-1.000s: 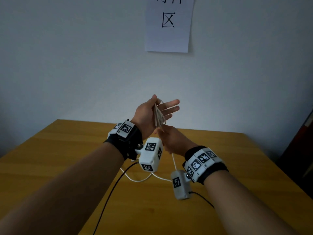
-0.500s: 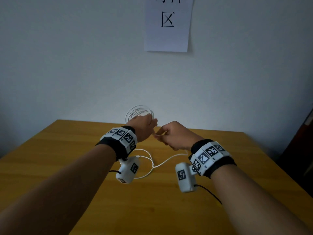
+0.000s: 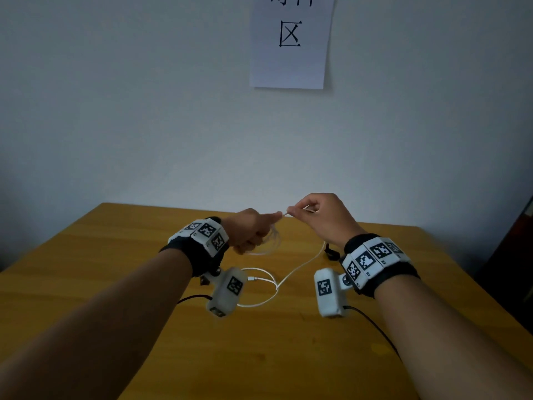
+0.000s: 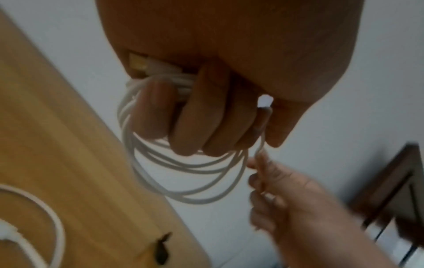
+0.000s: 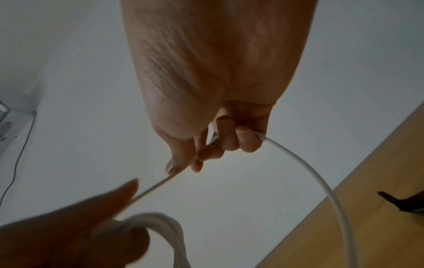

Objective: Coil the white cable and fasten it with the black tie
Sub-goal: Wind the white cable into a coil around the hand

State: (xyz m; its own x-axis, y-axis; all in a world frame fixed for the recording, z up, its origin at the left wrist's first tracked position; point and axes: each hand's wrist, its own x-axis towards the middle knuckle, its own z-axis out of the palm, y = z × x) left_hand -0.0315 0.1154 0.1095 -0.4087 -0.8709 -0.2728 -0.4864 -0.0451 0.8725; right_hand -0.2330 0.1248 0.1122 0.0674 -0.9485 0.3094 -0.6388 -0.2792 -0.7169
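Head view: L hand (image 3: 248,230) fist grips round white cable (image 4: 183,174) loops; R hand (image 3: 323,217) pinches smooth strand.

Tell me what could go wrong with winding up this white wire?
1. The loops of the white cable hang loose below the left hand; if the fingers relax, the coil could spring open.
2. The right hand pinches the cable close by; a hard pull might drag loops out.
3. The black tie lies on the table, and both hands are busy, so reaching for it may loosen the coil.
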